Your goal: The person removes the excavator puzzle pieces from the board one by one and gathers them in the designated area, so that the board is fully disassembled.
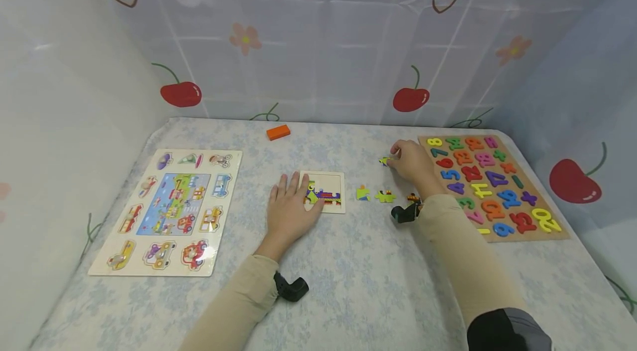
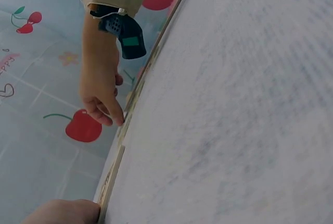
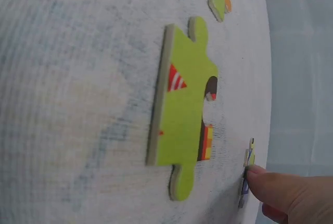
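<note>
My left hand lies with fingers outstretched on the left side of a small wooden puzzle board. A few joined colourful pieces show in its frame, partly under that hand. At the right, my right hand pinches a small puzzle piece at the table surface; the right wrist view has its thumb against this piece. Between the hands lie a yellow-green and blue piece and a green piece, which looms large in the right wrist view. Another piece is partly hidden by the right wrist camera.
A large vehicle picture puzzle lies at the left. On the right, a brown board of colourful numbers and signs sits partly beneath the right forearm. An orange block is near the back edge, before a cherry-patterned curtain.
</note>
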`<state>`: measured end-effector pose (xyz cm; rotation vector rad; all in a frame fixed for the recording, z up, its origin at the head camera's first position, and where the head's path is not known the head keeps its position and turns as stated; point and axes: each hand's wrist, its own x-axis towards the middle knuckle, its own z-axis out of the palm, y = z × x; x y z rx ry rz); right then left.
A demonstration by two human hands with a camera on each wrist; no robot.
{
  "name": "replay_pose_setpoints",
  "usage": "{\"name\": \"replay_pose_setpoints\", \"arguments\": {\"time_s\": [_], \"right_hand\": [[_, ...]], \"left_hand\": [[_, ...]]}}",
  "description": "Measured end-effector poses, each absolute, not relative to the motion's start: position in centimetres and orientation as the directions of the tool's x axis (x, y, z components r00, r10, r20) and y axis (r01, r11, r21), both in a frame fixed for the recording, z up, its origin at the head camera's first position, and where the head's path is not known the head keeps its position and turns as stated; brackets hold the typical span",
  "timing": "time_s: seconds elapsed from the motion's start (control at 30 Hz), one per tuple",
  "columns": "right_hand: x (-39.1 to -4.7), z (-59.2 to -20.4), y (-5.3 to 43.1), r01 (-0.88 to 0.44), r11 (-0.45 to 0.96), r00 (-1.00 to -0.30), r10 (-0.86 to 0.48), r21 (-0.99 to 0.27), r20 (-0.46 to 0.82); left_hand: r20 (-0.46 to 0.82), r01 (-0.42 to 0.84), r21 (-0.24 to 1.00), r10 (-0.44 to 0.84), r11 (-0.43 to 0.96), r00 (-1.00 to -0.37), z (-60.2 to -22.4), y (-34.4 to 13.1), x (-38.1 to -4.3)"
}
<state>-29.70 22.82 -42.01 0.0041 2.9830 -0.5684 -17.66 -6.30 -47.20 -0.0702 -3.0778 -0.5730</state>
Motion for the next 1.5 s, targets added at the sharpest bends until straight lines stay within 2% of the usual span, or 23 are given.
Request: {"name": "replay_pose_setpoints", "arguments": {"time_s": [0.27,0.53,0.77,0.97,1.5], "right_hand": [[-29.3,-41.7,22.3,-0.031,0.897,-0.991,-0.086,-0.441,-0.106],[-28.3,-41.2,19.4,-0.095,0.853,-0.988,-0.144,-0.513,-0.058],[-27.4,-40.9,16.4,-0.113,0.829,-0.978,-0.189,-0.547,-0.085],[-26.5,-41.4,14.1,-0.183,0.791,-0.959,-0.273,-0.584,-0.070],[-25.6,-42.3,9.1,-0.300,0.757,-0.889,-0.442,-0.580,-0.118]], "left_hand": [[0.022,0.035,0.384,0.029,0.922,-0.999,-47.2,-6.2,-17.6],[0.067,0.024,0.461,-0.008,0.887,-0.998,-47.5,-6.5,-17.6],[0.069,0.020,0.449,-0.012,0.893,-0.998,-47.7,-6.6,-17.7],[0.068,0.021,0.445,-0.010,0.895,-0.998,-47.6,-6.6,-17.6],[0.076,0.018,0.418,-0.015,0.908,-0.997,-47.4,-6.6,-17.6]]}}
